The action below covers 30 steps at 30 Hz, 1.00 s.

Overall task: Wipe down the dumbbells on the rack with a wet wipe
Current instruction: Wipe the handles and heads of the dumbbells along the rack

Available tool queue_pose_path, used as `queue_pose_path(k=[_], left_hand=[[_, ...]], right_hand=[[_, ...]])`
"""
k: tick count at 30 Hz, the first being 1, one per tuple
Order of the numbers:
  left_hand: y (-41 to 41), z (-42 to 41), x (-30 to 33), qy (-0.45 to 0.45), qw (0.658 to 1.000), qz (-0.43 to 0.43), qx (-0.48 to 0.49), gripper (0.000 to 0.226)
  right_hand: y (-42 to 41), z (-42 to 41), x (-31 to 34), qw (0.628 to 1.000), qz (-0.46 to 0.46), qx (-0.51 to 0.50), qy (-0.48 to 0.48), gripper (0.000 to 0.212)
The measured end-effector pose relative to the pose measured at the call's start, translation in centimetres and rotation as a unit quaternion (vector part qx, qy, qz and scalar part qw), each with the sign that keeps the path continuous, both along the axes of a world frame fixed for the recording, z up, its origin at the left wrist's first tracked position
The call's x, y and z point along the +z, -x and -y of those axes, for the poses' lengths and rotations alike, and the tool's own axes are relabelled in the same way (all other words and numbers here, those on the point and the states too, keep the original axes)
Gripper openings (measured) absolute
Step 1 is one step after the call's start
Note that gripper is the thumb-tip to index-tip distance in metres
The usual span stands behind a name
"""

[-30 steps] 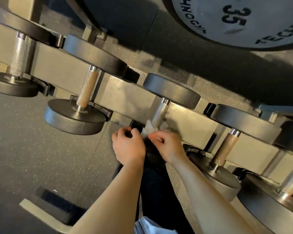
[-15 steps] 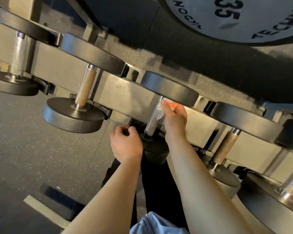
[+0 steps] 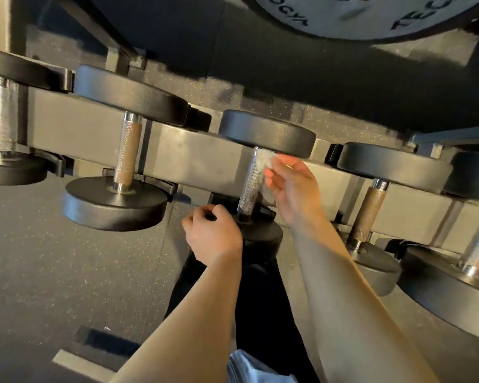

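Compared with half a second ago, the right hand sits at much the same height on the handle of the middle dumbbell, but its fingers have loosened and spread a little, so more of the wet wipe shows against the upper end of the handle, just under the far weight head. A second ago that hand was down at the near end of the handle, close to the left hand. The left hand has barely shifted.

The wipe is pinched in the fingertips of the right hand and pressed to the right side of the knurled handle, touching it just below the upper head. The left hand is curled over the edge of the near head of the same dumbbell, gripping it; the two hands are apart, with most of the bare handle between them.

The dumbbell lies across the grey rack, with a rust-tinted dumbbell to its left and another to its right. A round plate with dark lettering sits at the top of the view, above the speckled floor.
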<state>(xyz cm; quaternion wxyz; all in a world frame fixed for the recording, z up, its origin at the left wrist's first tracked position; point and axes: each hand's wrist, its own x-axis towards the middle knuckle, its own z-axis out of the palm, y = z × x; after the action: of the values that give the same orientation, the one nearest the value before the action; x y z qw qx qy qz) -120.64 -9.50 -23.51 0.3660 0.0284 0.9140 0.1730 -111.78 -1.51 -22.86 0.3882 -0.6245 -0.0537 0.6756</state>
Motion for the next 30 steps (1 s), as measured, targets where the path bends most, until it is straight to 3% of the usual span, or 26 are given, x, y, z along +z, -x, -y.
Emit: queue_pose_path(k=[4, 11, 14, 18, 24, 30], left_hand=[[0.1, 0.0, 0.1, 0.0, 1.0, 0.007, -0.016, 0.009], [0.3, 0.1, 0.1, -0.007, 0.999, 0.017, -0.028, 0.009], [0.2, 0.2, 0.0, -0.006, 1.0, 0.014, -0.026, 0.008], [0.1, 0.1, 0.2, -0.01, 1.0, 0.011, -0.02, 0.011], [0.1, 0.1, 0.3, -0.011, 1.0, 0.009, -0.011, 0.008], [0.0, 0.1, 0.2, -0.016, 1.0, 0.01, -0.011, 0.013]], right_hand=[[2.3, -0.3, -0.6, 0.989, 0.141, 0.026, 0.035, 0.023], [3.0, 0.2, -1.2, 0.98, 0.197, 0.028, 0.023, 0.024], [4.3, 0.8, -1.9, 0.978, 0.206, -0.028, -0.014, 0.027], [4.8, 0.9, -2.9, 0.949, 0.308, -0.054, -0.042, 0.029], [2.5, 1.1, -3.8, 0.941, 0.326, 0.077, -0.055, 0.018], [0.6, 4.4, -2.7, 0.908, 0.336, 0.244, -0.062, 0.011]])
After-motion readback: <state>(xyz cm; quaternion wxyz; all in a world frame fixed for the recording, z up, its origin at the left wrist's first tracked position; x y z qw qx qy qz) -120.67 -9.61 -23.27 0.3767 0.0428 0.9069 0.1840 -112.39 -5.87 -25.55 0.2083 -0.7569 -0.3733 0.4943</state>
